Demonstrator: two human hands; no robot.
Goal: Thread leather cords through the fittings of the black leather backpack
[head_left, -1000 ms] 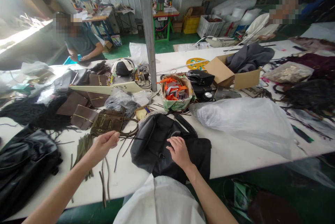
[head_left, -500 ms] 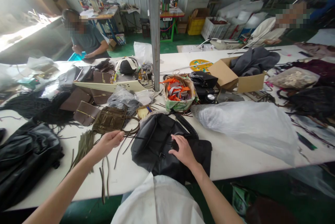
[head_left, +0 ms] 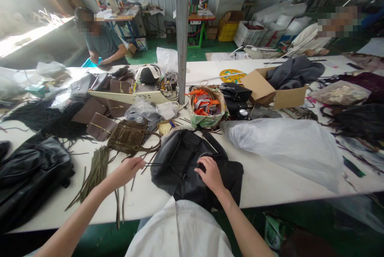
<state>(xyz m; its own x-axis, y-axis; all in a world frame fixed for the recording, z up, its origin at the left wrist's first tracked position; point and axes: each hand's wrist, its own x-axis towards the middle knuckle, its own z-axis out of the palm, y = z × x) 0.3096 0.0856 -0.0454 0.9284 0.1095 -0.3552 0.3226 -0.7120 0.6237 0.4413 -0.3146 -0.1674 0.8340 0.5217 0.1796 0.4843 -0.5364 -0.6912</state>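
- Left hand [head_left: 127,170] pinches a thin dark cord [head_left: 168,164], stretched taut to the black bag [head_left: 186,161].
- Right hand [head_left: 211,173] presses flat on that bag, fingers curled at the cord's far end.
- Cord apparently not fully drawn through; loose olive strips [head_left: 96,171] lie beside the left hand, untouched.

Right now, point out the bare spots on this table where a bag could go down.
Bare white table shows between the black bag and the clear plastic sheet, and along the near edge left of the left hand. Behind the bag it is crowded: the olive bag, the basket.
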